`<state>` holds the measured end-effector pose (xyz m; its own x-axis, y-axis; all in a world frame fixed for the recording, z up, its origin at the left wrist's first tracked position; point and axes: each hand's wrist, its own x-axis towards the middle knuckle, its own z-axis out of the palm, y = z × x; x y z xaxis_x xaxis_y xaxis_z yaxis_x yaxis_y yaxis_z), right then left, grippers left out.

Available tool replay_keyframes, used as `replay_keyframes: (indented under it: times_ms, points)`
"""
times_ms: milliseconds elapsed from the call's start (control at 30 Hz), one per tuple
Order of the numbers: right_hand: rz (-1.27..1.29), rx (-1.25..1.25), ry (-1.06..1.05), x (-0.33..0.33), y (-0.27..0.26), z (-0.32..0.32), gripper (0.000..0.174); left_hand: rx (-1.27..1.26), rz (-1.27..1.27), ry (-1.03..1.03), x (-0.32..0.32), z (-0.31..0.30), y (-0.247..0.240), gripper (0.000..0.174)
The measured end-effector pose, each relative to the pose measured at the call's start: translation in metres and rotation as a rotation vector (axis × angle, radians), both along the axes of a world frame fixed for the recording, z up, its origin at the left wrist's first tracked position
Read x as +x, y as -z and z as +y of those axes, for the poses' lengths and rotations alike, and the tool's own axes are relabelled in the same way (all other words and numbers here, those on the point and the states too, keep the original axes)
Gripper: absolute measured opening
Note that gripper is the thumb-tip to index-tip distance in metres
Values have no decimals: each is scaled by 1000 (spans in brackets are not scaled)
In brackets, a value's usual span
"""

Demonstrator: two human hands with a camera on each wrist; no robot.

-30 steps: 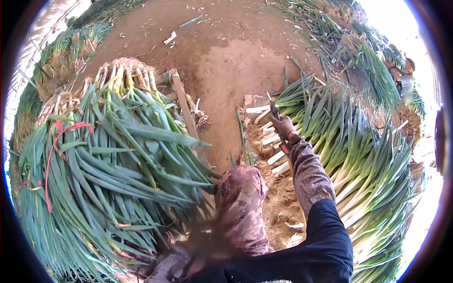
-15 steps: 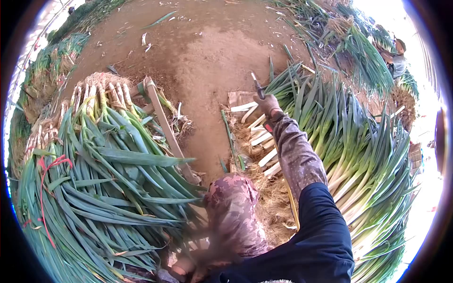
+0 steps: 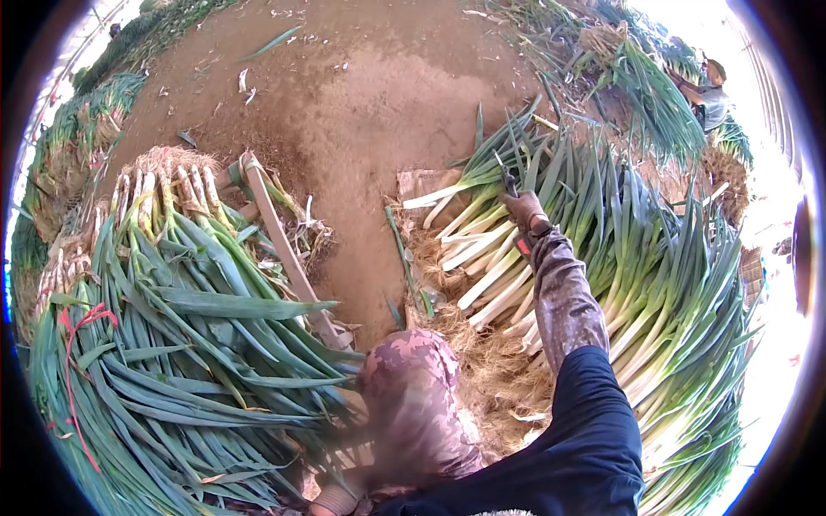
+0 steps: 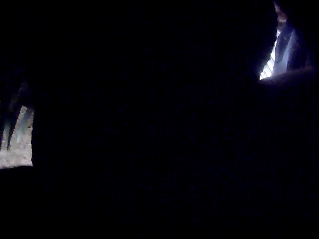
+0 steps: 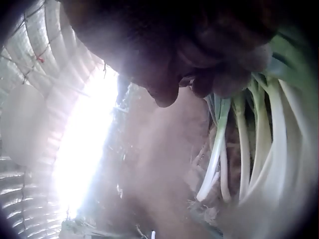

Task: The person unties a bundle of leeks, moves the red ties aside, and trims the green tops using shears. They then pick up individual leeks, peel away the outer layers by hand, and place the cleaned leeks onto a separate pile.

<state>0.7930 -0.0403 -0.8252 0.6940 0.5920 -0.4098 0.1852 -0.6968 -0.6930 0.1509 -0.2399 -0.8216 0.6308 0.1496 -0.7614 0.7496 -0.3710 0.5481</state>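
In the head view my right hand (image 3: 523,209) reaches out over the far end of a heap of long green onions (image 3: 637,249). Its fingers grip a slim dark tool (image 3: 508,178) with a thin bright tip that points away from me, close over the leaves. In the right wrist view the curled fingers (image 5: 224,74) show as dark shapes, with several white stalks (image 5: 244,154) below and beside them. My left hand is hidden, and the left wrist view is almost wholly black.
A large pile of unpeeled green onions (image 3: 189,318) with rooty ends and red ties (image 3: 86,318) lies left, by a wooden bar (image 3: 280,236). My camouflage-clad knee (image 3: 409,370) stands between the heaps. Dry roots (image 3: 482,370) cover the ground near it. Another person (image 3: 710,99) is at far right.
The head view has shifted, so the heaps sit further left. My right hand first reached forward over the white ends, then moved right to the leaves, still gripping the tool. More white stalks show.
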Motion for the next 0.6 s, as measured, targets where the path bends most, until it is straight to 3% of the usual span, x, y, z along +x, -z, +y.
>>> replay_keyframes:
  times_ms: [133, 333, 600]
  points:
    - [-159, -9, -98, -12, -43, 39, 49, -8, 6, -6, 2, 6, -1, 31]
    - [-60, 97, -86, -10, -61, 91, 48, -8, 20, -19, 10, 12, -8, 31]
    - [-63, 96, -64, -16, -57, 94, 49, -14, 16, -39, 7, 19, -26, 31]
